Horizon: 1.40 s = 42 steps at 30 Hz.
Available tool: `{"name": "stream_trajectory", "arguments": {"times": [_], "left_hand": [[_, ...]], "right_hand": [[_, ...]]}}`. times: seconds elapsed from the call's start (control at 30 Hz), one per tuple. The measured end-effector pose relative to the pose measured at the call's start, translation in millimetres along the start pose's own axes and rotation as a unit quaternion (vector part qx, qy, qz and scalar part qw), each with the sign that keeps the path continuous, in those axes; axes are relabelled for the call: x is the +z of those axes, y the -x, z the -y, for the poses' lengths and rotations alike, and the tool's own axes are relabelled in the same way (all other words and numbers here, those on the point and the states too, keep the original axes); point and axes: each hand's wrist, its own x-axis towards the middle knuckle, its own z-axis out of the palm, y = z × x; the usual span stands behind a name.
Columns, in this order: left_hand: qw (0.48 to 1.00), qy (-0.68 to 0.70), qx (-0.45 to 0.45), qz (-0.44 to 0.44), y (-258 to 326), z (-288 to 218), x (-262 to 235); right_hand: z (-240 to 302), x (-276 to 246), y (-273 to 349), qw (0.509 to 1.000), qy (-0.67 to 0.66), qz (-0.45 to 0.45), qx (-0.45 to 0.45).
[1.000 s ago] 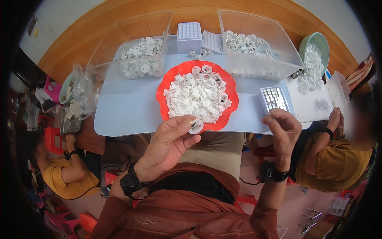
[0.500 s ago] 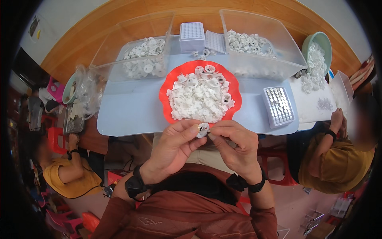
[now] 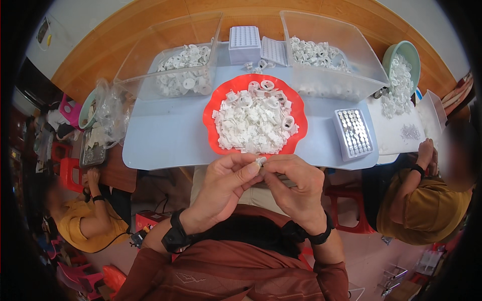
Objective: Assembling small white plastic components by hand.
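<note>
At the table's near edge my left hand [image 3: 224, 189] pinches a small white plastic part [image 3: 261, 160] between thumb and fingers. My right hand [image 3: 297, 188] meets it there, thumb and forefinger closed on the same part's right side. Fingertips cover most of the part, so only its top shows. Just beyond my hands lies a red wavy-rimmed bowl [image 3: 211, 137]. It is heaped with small white plastic pieces [image 3: 253, 123], and several round white parts [image 3: 267, 85] rest along its far and right side.
Two clear bins [image 3: 145, 67] [image 3: 361, 83] of white parts stand at the back of the pale blue table [image 3: 165, 130]. Between them is a stack of white trays [image 3: 244, 45]. A tray of silver discs [image 3: 353, 131] sits right. People in yellow work at both sides.
The round white part has turned between my fingers, from facing up to nearly edge-on and more covered. My fingertips have drawn closer together.
</note>
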Motion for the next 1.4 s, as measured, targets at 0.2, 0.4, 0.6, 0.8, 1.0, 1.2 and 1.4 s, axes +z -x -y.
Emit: {"name": "stream_trajectory", "arguments": {"times": [0.2,0.4,0.6,0.8,1.0,1.2,1.4], "left_hand": [[1.000,-0.022,0.007,0.006,3,2,-1],[0.998,-0.056,-0.013,0.017,6,3,6],[0.998,-0.045,-0.032,0.026,8,2,9],[0.998,-0.005,-0.050,0.027,10,3,8],[0.998,0.011,-0.059,0.032,6,5,8],[0.997,0.007,-0.068,0.031,7,5,10],[0.997,0.005,-0.069,0.020,7,4,9]], "right_hand": [[-1,-6,2,0.992,-0.074,0.041,0.099],[-9,-24,-11,0.901,-0.293,0.131,0.291],[-16,-33,-7,0.875,-0.340,0.158,0.307],[-36,-73,9,0.975,-0.112,0.018,0.193],[-81,-139,3,0.942,0.267,-0.080,0.188],[-96,-151,-4,0.887,0.414,-0.042,0.199],[-100,-150,-7,0.865,0.453,-0.008,0.217]]}}
